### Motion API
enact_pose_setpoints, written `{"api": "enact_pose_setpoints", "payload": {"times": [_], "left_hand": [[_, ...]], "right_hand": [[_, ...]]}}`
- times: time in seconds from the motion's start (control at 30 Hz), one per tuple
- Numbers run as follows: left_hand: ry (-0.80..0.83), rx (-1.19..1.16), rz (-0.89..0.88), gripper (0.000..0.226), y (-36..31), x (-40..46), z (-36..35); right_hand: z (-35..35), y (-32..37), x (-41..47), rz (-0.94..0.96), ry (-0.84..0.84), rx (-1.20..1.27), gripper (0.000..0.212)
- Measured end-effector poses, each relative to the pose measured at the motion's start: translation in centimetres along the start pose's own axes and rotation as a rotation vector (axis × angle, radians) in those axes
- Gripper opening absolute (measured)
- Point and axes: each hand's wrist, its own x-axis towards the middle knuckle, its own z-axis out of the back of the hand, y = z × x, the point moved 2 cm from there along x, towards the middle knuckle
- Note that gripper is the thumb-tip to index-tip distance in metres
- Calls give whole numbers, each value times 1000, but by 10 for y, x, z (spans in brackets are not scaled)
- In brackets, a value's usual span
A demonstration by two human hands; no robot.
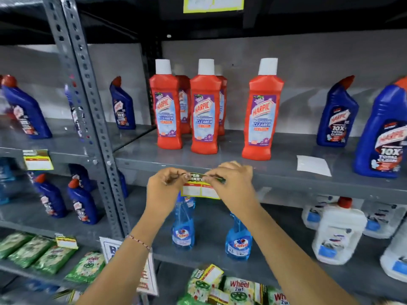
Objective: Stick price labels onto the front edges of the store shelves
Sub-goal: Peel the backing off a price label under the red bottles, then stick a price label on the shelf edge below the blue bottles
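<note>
A yellow, red and white price label (201,186) with a dark top strip hangs at the front edge of the grey middle shelf (308,181). My left hand (164,190) pinches the label's top left corner. My right hand (233,183) pinches its top right corner. Both hands hold the label flat against the shelf lip, just below the red Harpic bottles (204,111). The label's lower half hangs free in front of a blue spray bottle (183,225).
A white backing sheet (312,165) lies on the shelf to the right. Blue Harpic bottles (337,115) stand on both sides. Price labels (37,159) hang on the left rack. White jugs (337,234) and green Wheel packets (240,287) fill the lower shelves.
</note>
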Motion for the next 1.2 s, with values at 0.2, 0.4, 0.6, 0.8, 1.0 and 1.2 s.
{"api": "enact_pose_setpoints", "payload": {"times": [0.2, 0.4, 0.6, 0.8, 1.0, 1.2], "left_hand": [[-110, 64, 49, 25, 11, 20, 17], [-182, 154, 52, 22, 13, 20, 12], [-353, 284, -106, 22, 6, 13, 7], [-456, 266, -205, 29, -4, 7, 4], [-243, 43, -342, 46, -38, -30, -68], [31, -153, -253, 38, -52, -64, -137]], "right_hand": [[-27, 7, 28, -30, 55, 98, 10], [-33, 6, 27, -21, -40, 69, 6], [-31, 7, 27, 12, 27, 71, 20], [58, -52, 9, -34, -162, 28, 17], [150, -129, -2, -516, 232, -482, 103], [173, -135, -26, -351, 286, -420, 86]]}}
